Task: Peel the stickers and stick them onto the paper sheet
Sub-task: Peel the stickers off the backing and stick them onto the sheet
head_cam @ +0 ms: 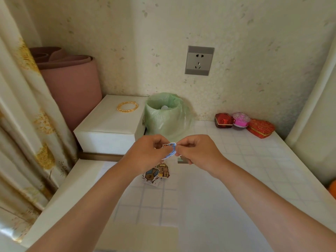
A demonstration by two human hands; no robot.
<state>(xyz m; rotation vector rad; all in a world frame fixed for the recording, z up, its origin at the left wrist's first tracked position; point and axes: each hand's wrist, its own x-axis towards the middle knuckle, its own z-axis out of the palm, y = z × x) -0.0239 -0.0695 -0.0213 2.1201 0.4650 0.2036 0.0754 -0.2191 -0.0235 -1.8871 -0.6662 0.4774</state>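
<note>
With fingers of my left hand (pixel 147 151) and right hand (pixel 197 151) I am pinching a sticker (pixel 170 145), probably peeling it; next it likely needs pressing onto the sheet (pixel 141 235).

We are in a home, in the corner of a lived-in room. Leaf-patterned wallpaper (pixel 254 51) covers the walls, with a household wall socket (pixel 199 60) at 12 o'clock. At 9 o'clock hangs a flowered curtain (pixel 27 133), and at 10 o'clock a rolled pink mat (pixel 72 88) stands in the corner. We see a white case (pixel 112 124) at 11 o'clock with a coil of gold beads (pixel 127 106) on its lid. Just beside it, at 12 o'clock, is a small bin (pixel 163 117) lined with a green bag. At 2 o'clock three ornate gift boxes (pixel 241 120) sit against the wall. Bin and boxes stand on a table (pixel 245 160) under a grid-patterned cover, with cartoon stickers (pixel 157 174) near its middle.
</note>
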